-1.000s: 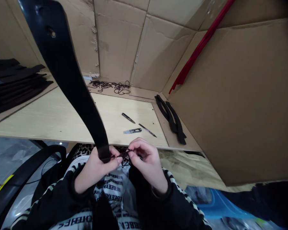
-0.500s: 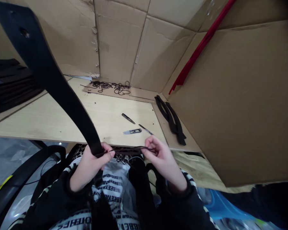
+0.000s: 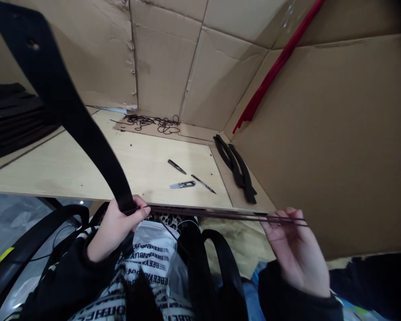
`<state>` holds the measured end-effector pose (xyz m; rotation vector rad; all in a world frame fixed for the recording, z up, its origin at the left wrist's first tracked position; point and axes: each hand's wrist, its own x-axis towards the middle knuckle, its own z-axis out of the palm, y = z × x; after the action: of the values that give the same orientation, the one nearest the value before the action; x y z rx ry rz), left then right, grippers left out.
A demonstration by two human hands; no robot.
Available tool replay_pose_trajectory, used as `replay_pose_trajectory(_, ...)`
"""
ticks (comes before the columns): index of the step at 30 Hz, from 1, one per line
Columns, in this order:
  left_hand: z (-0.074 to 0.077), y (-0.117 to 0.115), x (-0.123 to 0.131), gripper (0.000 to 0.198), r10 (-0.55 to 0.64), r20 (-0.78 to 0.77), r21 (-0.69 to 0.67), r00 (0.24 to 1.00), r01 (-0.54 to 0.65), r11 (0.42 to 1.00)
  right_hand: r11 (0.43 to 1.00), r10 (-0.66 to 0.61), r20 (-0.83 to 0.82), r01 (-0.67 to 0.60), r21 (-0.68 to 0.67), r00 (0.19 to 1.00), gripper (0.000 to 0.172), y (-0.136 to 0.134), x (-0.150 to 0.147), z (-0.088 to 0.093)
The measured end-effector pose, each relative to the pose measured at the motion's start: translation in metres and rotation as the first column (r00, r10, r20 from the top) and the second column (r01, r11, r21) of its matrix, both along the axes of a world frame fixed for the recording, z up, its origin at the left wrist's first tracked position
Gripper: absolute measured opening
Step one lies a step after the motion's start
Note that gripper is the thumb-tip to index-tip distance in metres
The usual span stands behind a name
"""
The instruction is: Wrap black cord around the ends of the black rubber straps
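Left hand (image 3: 120,229): closed around the lower end of a wide black strap (image 3: 96,147), fingers and thumb gripping it just above the tabletop's near edge. The strap rises from that fist toward the upper left of the view and leaves the frame at the top; a round punched hole (image 3: 33,44) shows near its upper end.

A thin dark cord (image 3: 220,215), possibly doubled, runs from the strap's end almost level across the near edge of the tabletop (image 3: 147,174) and is drawn taut to the right hand (image 3: 294,249). Right fingers (image 3: 284,215) are curled on the cord and pinch it near its far end, well apart from the left hand.

On the light wood tabletop: thread snips (image 3: 182,184) lying flat, with two slim pointed metal tools (image 3: 177,166) (image 3: 203,183) just beside them - none touching either hand. Farther back, a tangle of black cord (image 3: 152,122) lies against the cardboard wall (image 3: 163,58). A small pile of black straps (image 3: 235,167) sits at the right, a stack of black strips (image 3: 10,120) at the left. A red strip (image 3: 274,67) runs down the cardboard at upper right - it touches nothing on the tabletop.
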<state>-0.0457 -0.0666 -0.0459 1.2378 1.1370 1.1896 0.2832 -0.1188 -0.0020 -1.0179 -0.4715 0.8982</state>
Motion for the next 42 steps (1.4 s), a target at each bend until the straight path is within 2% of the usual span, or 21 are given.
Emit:
replay_pose_trajectory(4, 0.004, -0.003, 0.004, 0.017, -0.035, -0.031, 0.008, 0.999, 0.036, 0.999, 0.990, 0.139, 0.016, -0.139, 0.000, 0.990, 0.028, 0.002, 0.001, -0.004)
replay_pose_trajectory(6, 0.003, -0.002, 0.003, 0.018, -0.038, -0.007, -0.004, 0.999, 0.038, 0.999, 0.998, 0.065, 0.154, -0.066, 0.003, 0.986, 0.031, 0.007, 0.003, -0.011)
replay_pose_trajectory(8, 0.001, -0.001, 0.000, 0.018, -0.028, 0.028, -0.019, 0.999, 0.029, 0.999, 0.991, -0.124, 0.431, 0.136, 0.005, 0.894, 0.033, 0.011, 0.008, -0.022)
replay_pose_trajectory(9, 0.000, 0.000, -0.001, 0.018, -0.019, 0.046, -0.024, 0.999, 0.020, 1.000, 0.963, -0.228, 0.599, 0.267, 0.024, 0.768, 0.031, 0.011, 0.011, -0.028)
replay_pose_trajectory(10, -0.002, 0.000, -0.003, 0.017, -0.010, 0.061, -0.027, 0.998, 0.012, 1.000, 0.917, -0.304, 0.751, 0.394, 0.064, 0.587, 0.029, 0.011, 0.015, -0.034)
replay_pose_trajectory(12, -0.003, 0.000, -0.004, 0.016, 0.004, 0.080, -0.028, 0.997, -0.002, 1.000, 0.804, -0.328, 0.927, 0.569, 0.173, 0.182, 0.027, 0.008, 0.023, -0.043)
replay_pose_trajectory(13, -0.004, 0.000, -0.005, 0.016, 0.004, 0.083, -0.028, 0.997, -0.002, 1.000, 0.761, -0.300, 0.954, 0.609, 0.223, 0.026, 0.028, 0.005, 0.027, -0.046)
replay_pose_trajectory(14, -0.004, -0.001, -0.004, 0.015, -0.001, 0.084, -0.028, 0.996, 0.003, 1.000, 0.729, -0.276, 0.958, 0.634, 0.260, -0.076, 0.029, 0.002, 0.030, -0.048)
replay_pose_trajectory(15, -0.004, -0.001, -0.004, 0.016, -0.009, 0.081, -0.028, 0.997, 0.011, 1.000, 0.714, -0.255, 0.960, 0.648, 0.266, -0.113, 0.030, 0.000, 0.034, -0.048)
replay_pose_trajectory(16, -0.003, -0.001, -0.003, 0.016, -0.017, 0.078, -0.028, 0.997, 0.020, 0.999, 0.733, -0.232, 0.970, 0.642, 0.224, -0.074, 0.031, -0.003, 0.037, -0.048)
replay_pose_trajectory(17, -0.002, -0.002, -0.003, 0.017, -0.027, 0.078, -0.027, 0.997, 0.029, 0.999, 0.787, -0.192, 0.980, 0.604, 0.128, 0.043, 0.032, -0.005, 0.040, -0.048)
replay_pose_trajectory(18, -0.001, -0.003, -0.002, 0.018, -0.035, 0.082, -0.026, 0.996, 0.037, 0.999, 0.856, -0.124, 0.969, 0.517, -0.004, 0.213, 0.033, -0.007, 0.044, -0.048)
replay_pose_trajectory(20, 0.000, -0.004, -0.002, 0.018, -0.057, 0.101, -0.033, 0.993, 0.061, 0.998, 0.947, 0.099, 0.840, 0.207, -0.243, 0.534, 0.033, -0.011, 0.053, -0.048)
replay_pose_trajectory(22, 0.002, -0.005, -0.003, 0.019, -0.104, 0.114, -0.042, 0.988, 0.110, 0.993, 0.933, 0.317, 0.695, -0.082, -0.349, 0.646, 0.032, -0.015, 0.061, -0.052)
replay_pose_trajectory(23, 0.002, -0.005, -0.003, 0.019, -0.135, 0.111, -0.044, 0.985, 0.140, 0.989, 0.908, 0.399, 0.658, -0.177, -0.379, 0.638, 0.035, -0.015, 0.064, -0.055)
replay_pose_trajectory(25, 0.003, -0.007, -0.005, 0.019, -0.185, 0.101, -0.044, 0.977, 0.190, 0.981, 0.830, 0.558, 0.626, -0.339, -0.444, 0.545, 0.048, -0.014, 0.062, -0.059)
replay_pose_trajectory(28, 0.004, -0.008, -0.006, 0.020, -0.213, 0.091, -0.046, 0.973, 0.218, 0.975, 0.752, 0.653, 0.640, -0.445, -0.487, 0.404, 0.051, -0.004, 0.039, -0.058)
replay_pose_trajectory(32, 0.005, -0.010, -0.006, 0.021, -0.226, 0.060, -0.064, 0.972, 0.229, 0.971, 0.815, 0.542, 0.775, -0.432, -0.387, 0.327, 0.026, 0.016, -0.022, -0.037)
replay_pose_trajectory(34, 0.005, -0.010, -0.006, 0.021, -0.239, 0.047, -0.073, 0.970, 0.242, 0.967, 0.809, 0.487, 0.829, -0.498, -0.312, 0.273, 0.019, 0.022, -0.055, -0.022)
replay_pose_trajectory(39, 0.008, -0.012, -0.005, 0.025, -0.318, -0.016, -0.092, 0.948, 0.316, 0.944, 0.741, 0.349, 0.906, -0.663, -0.110, 0.241, 0.018, 0.028, -0.118, 0.002)
replay_pose_trajectory(42, 0.011, -0.013, -0.002, 0.027, -0.313, -0.006, -0.096, 0.950, 0.311, 0.945, 0.670, 0.290, 0.948, -0.735, -0.102, 0.133, 0.023, 0.032, -0.137, 0.004)
